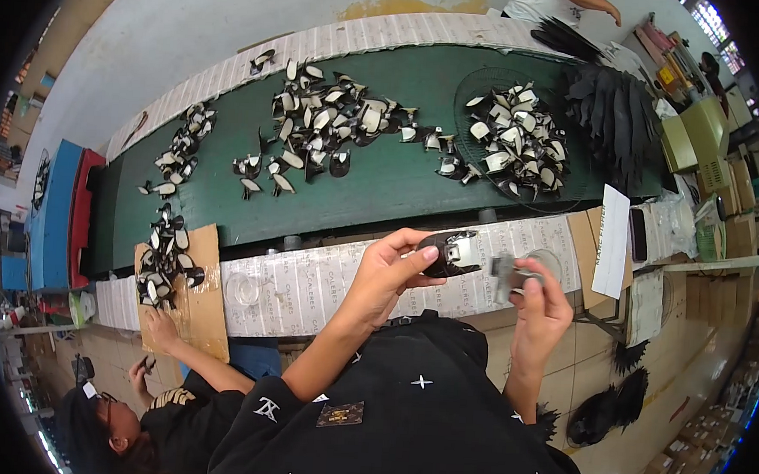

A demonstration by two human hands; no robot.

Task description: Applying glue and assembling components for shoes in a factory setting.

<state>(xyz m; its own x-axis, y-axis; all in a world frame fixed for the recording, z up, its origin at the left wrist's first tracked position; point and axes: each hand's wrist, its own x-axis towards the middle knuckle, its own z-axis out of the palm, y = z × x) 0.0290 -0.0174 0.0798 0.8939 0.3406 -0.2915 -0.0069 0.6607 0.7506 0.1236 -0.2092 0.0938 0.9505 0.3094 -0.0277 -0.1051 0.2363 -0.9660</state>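
Observation:
My left hand (384, 276) grips a glossy black curved part with a silvery-white inner face (458, 251), thumb on top, above the near ledge. Beside it, to the right, my right hand (541, 307) pinches a small grey metal piece (504, 278), blurred by motion, so its exact kind is unclear. A small gap shows between the two pieces. Beyond my hands, similar black parts with cream-white faces (326, 114) lie heaped on a green belt (226, 216). More of them fill a round wire basket (463, 143) at the right.
A co-worker's hand (162, 329) reaches to parts on a cardboard sheet (206, 301) at left. The printed-paper ledge (299, 289) holds clear round dishes (244, 290). Dark flat strips (613, 120) hang over the belt's right end. A phone (638, 235) lies beside a white sheet (611, 241).

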